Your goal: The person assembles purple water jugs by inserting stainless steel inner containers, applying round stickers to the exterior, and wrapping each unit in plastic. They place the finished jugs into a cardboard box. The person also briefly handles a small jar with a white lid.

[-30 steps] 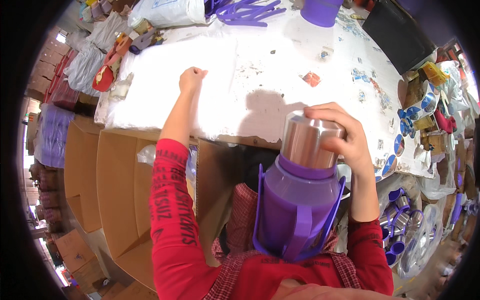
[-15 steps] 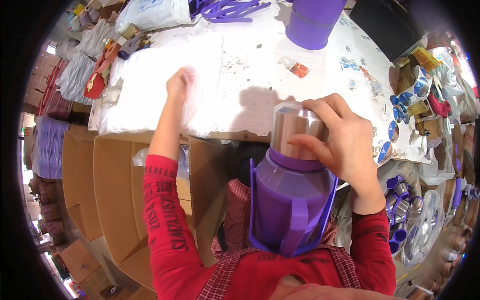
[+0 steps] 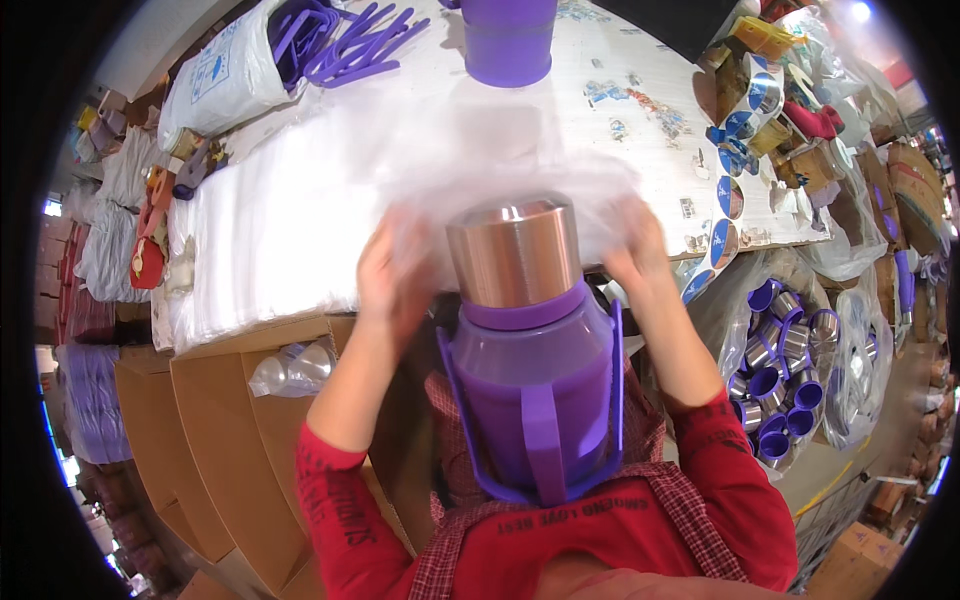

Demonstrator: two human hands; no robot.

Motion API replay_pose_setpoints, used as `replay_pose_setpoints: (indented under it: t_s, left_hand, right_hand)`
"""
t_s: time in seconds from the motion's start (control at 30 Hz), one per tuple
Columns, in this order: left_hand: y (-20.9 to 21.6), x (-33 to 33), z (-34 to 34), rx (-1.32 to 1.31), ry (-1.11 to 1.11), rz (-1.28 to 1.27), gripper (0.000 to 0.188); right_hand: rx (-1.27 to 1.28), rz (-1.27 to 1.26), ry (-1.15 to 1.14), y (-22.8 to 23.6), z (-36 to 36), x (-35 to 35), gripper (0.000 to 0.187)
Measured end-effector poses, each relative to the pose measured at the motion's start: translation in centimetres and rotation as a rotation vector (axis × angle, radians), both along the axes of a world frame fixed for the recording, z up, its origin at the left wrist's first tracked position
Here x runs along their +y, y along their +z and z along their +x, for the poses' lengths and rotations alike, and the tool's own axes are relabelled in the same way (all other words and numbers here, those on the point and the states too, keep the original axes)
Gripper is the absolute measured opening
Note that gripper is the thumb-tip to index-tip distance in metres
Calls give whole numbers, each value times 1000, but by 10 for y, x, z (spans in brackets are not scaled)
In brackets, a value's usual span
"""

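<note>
A large purple jug [image 3: 545,400] with a handle and a brushed-metal lid [image 3: 515,250] rests upright against my body, below the table edge. Beyond its lid, a thin translucent plastic bag [image 3: 520,185] is stretched between my hands, smeared by motion. My left hand [image 3: 388,265] grips the bag's left side, fingers blurred. On the other side, my right hand [image 3: 638,250] is closed on the bag's right end. Neither hand touches the jug. A stack of white plastic bags [image 3: 270,230] lies on the table to the left.
Another purple container [image 3: 510,45] stands at the table's far side. Purple straps [image 3: 350,45] spill from a white sack at far left. Open cardboard boxes [image 3: 220,430] stand below left. Several metal lids [image 3: 785,360] fill a clear bag at right, near a hanging sticker strip [image 3: 722,235].
My right hand has left the jug's lid. My left hand has come from the bag stack with a bag, now spread between both hands behind the lid. The view has turned right.
</note>
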State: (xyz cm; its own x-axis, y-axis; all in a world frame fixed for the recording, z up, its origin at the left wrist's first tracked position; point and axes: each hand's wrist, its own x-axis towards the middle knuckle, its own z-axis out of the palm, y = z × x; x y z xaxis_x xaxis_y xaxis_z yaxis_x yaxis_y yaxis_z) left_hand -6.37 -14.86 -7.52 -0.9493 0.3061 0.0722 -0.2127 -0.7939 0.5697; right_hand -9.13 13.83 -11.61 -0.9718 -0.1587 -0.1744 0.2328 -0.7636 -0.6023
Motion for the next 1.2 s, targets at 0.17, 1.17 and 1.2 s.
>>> replay_pose_setpoints:
  t_s: [0.17, 1.17, 1.2]
  left_hand:
    - [-15, -49, 72, -67, -200, -373, 19]
    - [141, -101, 214, 1290, 636, -2160, 43]
    - [142, -117, 247, 1105, 742, -2240, 44]
  right_hand:
    - [425, 880, 382, 17, 76, 51, 34]
    - [594, 1227, 29, 45, 92, 141, 14]
    - [480, 928, -175, 41, 74, 135, 16]
